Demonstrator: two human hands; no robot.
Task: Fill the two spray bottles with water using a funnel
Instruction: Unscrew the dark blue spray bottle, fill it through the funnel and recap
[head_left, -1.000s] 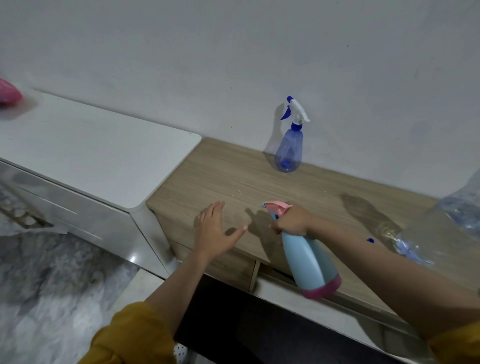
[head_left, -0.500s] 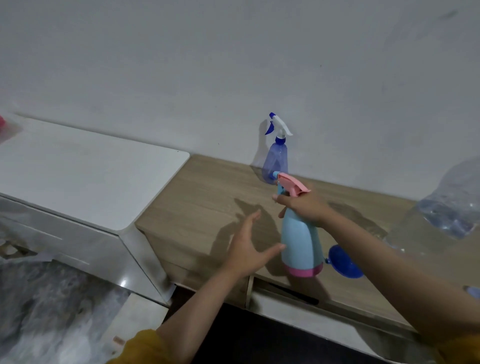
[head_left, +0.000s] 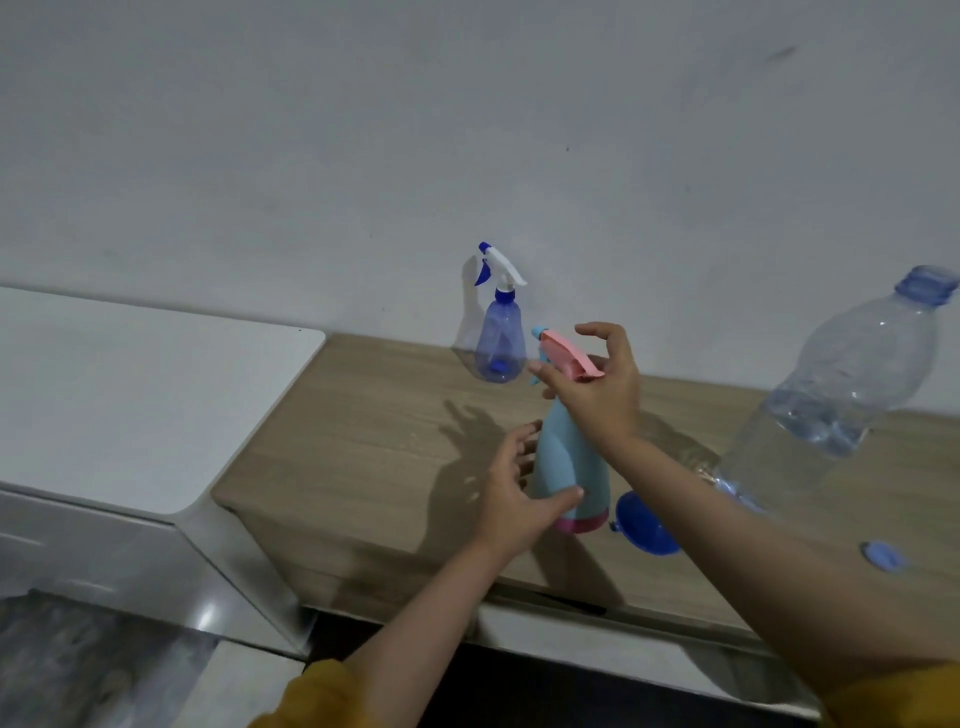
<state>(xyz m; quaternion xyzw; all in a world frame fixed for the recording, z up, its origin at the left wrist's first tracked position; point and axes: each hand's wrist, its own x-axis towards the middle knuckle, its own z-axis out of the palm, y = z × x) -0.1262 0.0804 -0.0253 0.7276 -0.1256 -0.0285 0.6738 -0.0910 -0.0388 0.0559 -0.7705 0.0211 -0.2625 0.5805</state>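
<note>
While the right hand (head_left: 597, 387) curls over the pink trigger head of the light blue spray bottle (head_left: 569, 467), thumb and fingers bent round it at centre frame, the left hand (head_left: 514, 493) cups the bottle's lower body, thumb across the front and fingers round the far side. That bottle stands upright on the wooden countertop (head_left: 374, 457), its pink base near the front edge. Just right of the base lies a blue funnel (head_left: 644, 527), partly hidden by the right forearm. Behind, against the wall, stands the translucent blue spray bottle (head_left: 500, 332), upright. At right frame a large clear water bottle (head_left: 836, 405) appears tilted, with a small blue cap (head_left: 883, 557) below it. At left sits a white cabinet (head_left: 130, 395).
</note>
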